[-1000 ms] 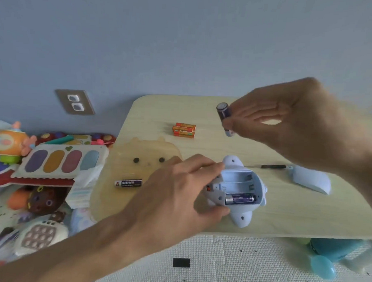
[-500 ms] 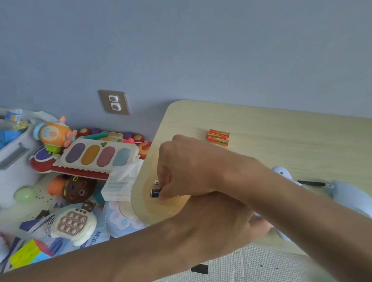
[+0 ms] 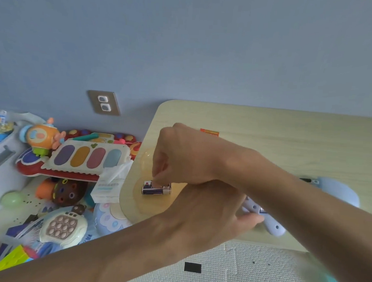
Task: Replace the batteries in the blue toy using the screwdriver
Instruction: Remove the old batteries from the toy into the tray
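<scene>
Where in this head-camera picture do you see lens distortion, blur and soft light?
Head view: the wall socket leans, skewed by the wide-angle lens; the light is soft and even, with no glare or hard shadow beneath the right hand; the batteries look fairly sharp, labels unreadable; the lower right corner smears.

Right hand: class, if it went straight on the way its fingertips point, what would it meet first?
The dark batteries directly under the right hand; its fingertips seem to touch them or sit just above, depth being unclear.
</scene>
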